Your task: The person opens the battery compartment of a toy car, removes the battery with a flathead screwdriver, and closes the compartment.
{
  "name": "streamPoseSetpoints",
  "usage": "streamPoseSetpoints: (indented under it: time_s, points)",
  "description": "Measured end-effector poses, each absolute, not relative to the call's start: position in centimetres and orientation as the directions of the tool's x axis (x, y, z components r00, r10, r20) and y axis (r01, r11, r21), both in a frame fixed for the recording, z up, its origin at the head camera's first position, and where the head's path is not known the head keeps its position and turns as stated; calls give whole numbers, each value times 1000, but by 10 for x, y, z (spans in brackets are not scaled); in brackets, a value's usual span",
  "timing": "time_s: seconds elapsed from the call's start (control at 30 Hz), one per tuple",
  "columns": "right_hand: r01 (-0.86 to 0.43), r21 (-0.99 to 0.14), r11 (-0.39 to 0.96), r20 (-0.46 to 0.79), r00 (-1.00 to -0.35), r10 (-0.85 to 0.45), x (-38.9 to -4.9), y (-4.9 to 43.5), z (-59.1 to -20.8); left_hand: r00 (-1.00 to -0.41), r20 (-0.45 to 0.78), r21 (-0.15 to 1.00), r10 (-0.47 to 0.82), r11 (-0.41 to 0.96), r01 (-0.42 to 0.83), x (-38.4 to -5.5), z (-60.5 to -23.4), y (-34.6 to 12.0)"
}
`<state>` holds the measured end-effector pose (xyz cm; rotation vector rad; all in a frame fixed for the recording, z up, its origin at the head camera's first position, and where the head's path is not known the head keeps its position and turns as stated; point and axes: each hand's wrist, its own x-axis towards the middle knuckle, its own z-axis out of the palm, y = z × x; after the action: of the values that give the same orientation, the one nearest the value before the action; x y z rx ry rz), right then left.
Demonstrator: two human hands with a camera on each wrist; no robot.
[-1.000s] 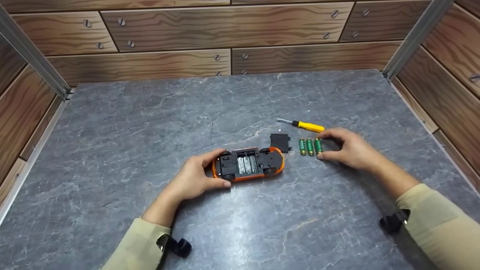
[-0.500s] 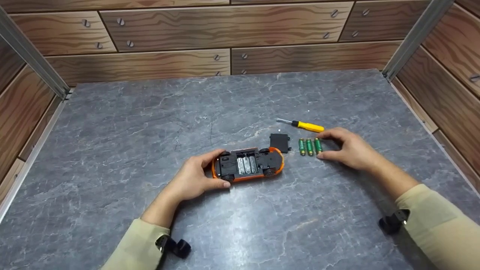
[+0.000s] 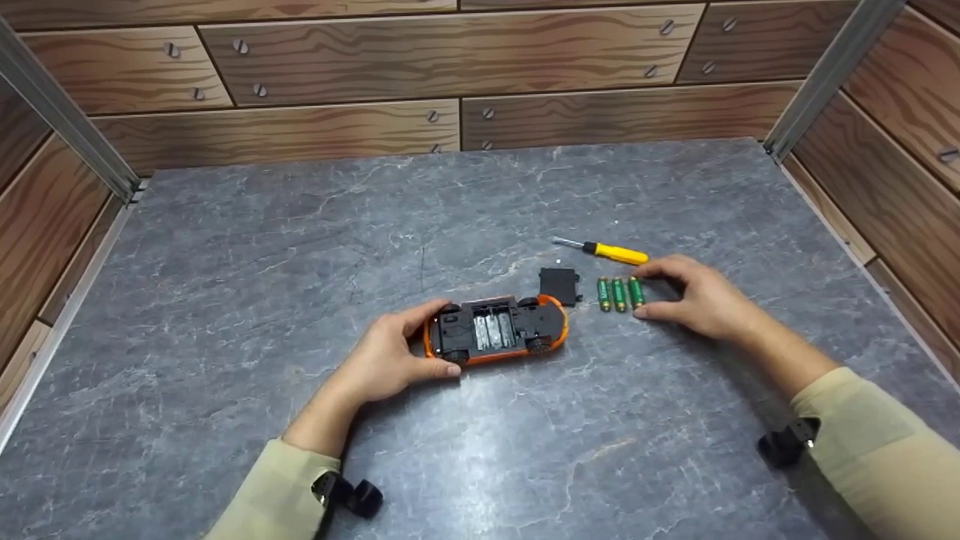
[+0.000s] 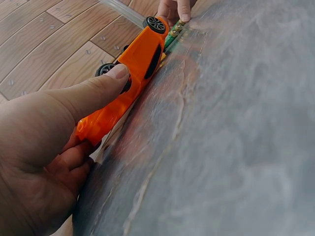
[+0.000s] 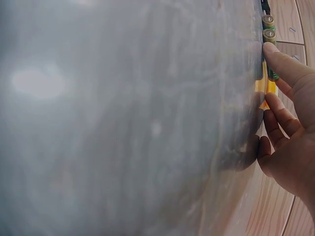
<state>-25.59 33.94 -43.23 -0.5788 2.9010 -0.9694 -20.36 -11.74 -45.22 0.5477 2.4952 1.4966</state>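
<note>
An orange toy car (image 3: 529,319) lies upside down on the table, its black underside up. My left hand (image 3: 386,356) grips its left end, thumb along the near side and fingers at the far side. The uncovered battery compartment (image 3: 493,328) shows silvery strips inside. To the right, green batteries (image 3: 619,294) stand in a short row on the table. My right hand (image 3: 697,304) pinches the rightmost battery (image 3: 636,291) by its two ends, thumb at the near end. In the right wrist view the thumb hides part of that battery.
A black battery cover (image 3: 559,286) lies between car and batteries, just behind the car's right end. Behind the batteries is a yellow-handled screwdriver (image 3: 619,253), near the right fingers. A tiny shiny piece (image 3: 558,261) lies beside the cover. Wood-patterned walls (image 3: 450,52) border the grey table.
</note>
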Motion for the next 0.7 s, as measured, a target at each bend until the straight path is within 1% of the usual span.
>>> streamPoseSetpoints:
  time_s: [0.5,0.7]
  points:
    - [-329,-586,741,83,-934,-349,-256,339,-433,-918,36,878,396,426,218,-203,-453,-118]
    - [-343,-585,734,98,-929,-356,-256,340,-433,-920,29,885,392,417,206,-203,-453,-117]
